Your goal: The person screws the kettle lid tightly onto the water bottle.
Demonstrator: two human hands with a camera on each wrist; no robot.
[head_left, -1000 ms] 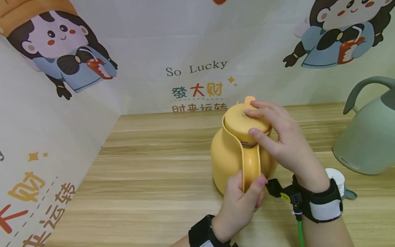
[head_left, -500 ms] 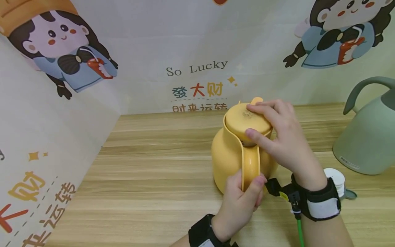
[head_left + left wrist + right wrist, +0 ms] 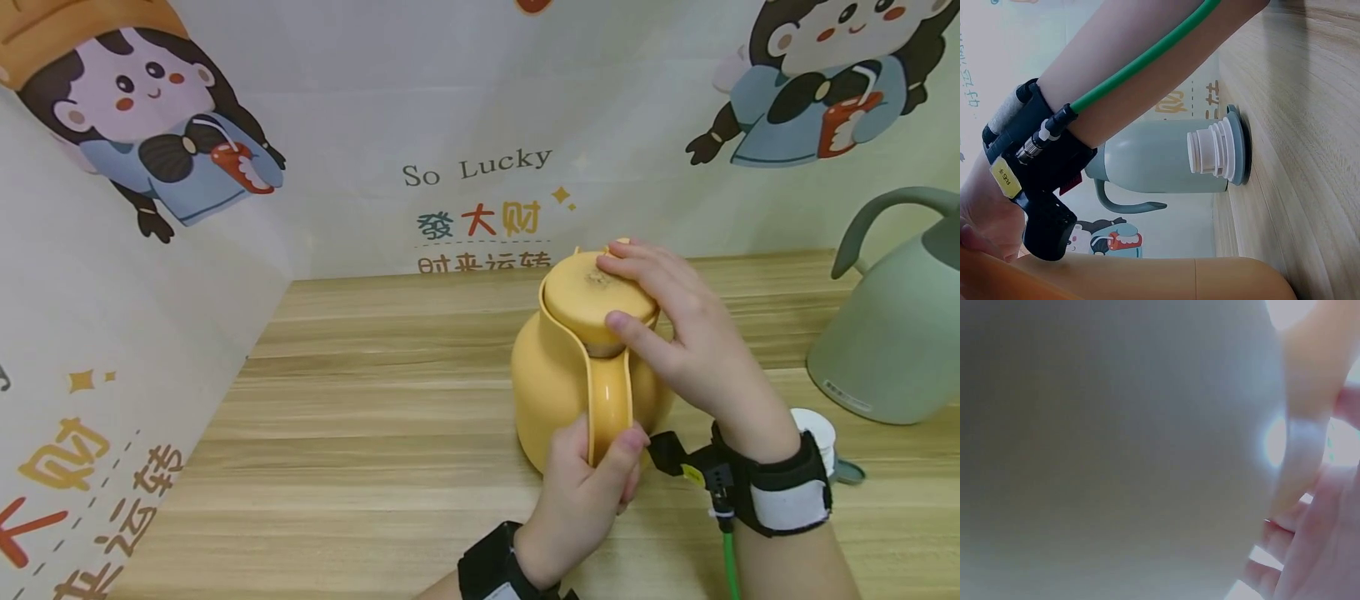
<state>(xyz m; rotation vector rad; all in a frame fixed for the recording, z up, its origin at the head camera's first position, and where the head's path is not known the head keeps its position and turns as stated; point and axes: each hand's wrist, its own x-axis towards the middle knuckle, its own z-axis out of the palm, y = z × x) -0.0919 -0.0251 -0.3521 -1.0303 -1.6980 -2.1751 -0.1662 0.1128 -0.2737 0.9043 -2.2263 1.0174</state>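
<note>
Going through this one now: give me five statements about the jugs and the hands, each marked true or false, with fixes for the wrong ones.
1. The left hand holds the handle of the yellow jug. True.
2. The right hand is well apart from the lid. False: its thumb and fingers touch the lid.
3. The green jug stands to the right of the yellow jug in the head view. True.
4. The yellow jug is lying on its side. False: it stands upright.
5. The white stopper sits inside the green jug. False: it stands on the table.
</note>
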